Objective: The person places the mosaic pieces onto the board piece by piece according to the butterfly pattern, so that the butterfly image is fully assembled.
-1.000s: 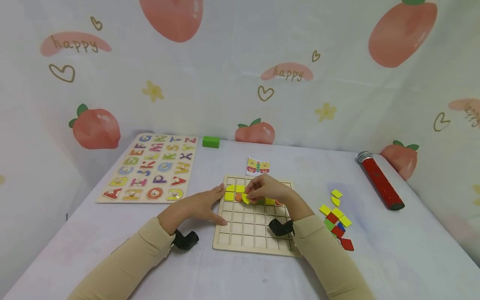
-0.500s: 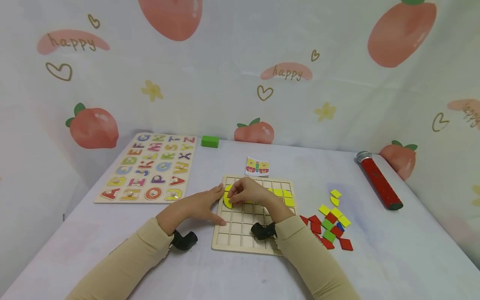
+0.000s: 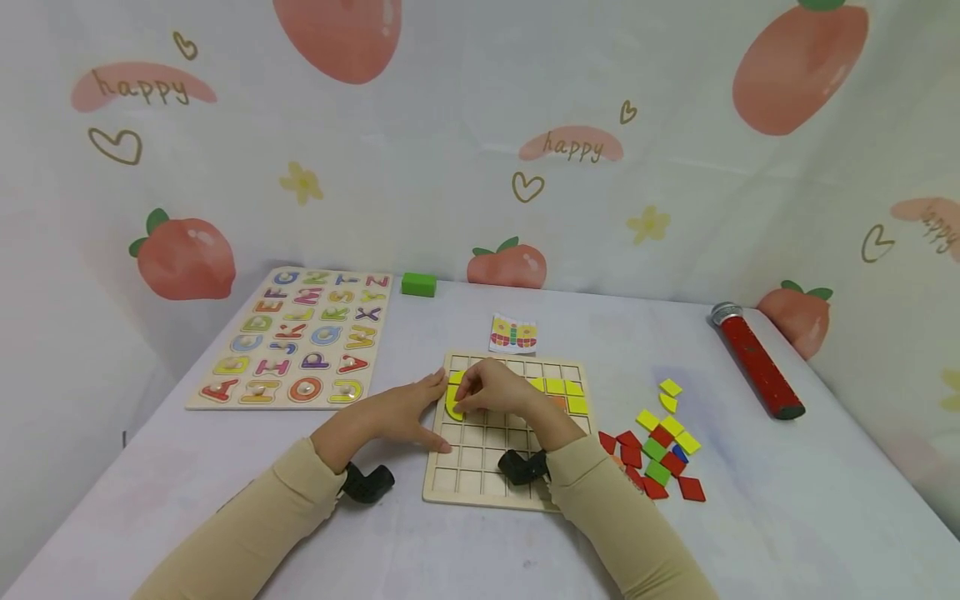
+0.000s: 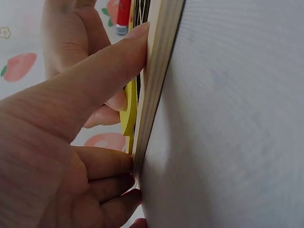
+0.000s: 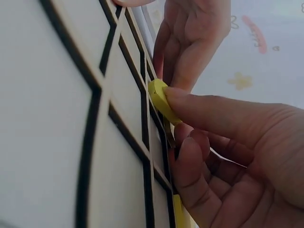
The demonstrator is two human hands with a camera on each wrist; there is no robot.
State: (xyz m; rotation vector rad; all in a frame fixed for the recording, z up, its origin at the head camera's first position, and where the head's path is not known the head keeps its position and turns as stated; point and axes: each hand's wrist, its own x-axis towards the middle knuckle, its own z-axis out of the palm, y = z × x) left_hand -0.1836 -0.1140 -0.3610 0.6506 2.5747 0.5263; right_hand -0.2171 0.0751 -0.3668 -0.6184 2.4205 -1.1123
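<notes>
A wooden grid board lies on the table, with yellow tiles and orange-red ones in its upper rows. My right hand reaches over its upper left part and pinches a yellow quarter-round tile between thumb and fingertips. In the right wrist view this tile is tilted, right at the grid's raised lines. My left hand rests along the board's left edge, fingers extended and thumb spread on the frame. Part of the upper rows is hidden behind the right hand.
Right of the board lie loose red, green, yellow and blue tiles. Behind it is a butterfly pattern card. A letter puzzle board stands left, near a green block. A red microphone lies far right.
My right hand has carried the yellow quarter-round tile leftward across the board to its upper left cells, then shifted only slightly. The left hand stays at the board's edge.
</notes>
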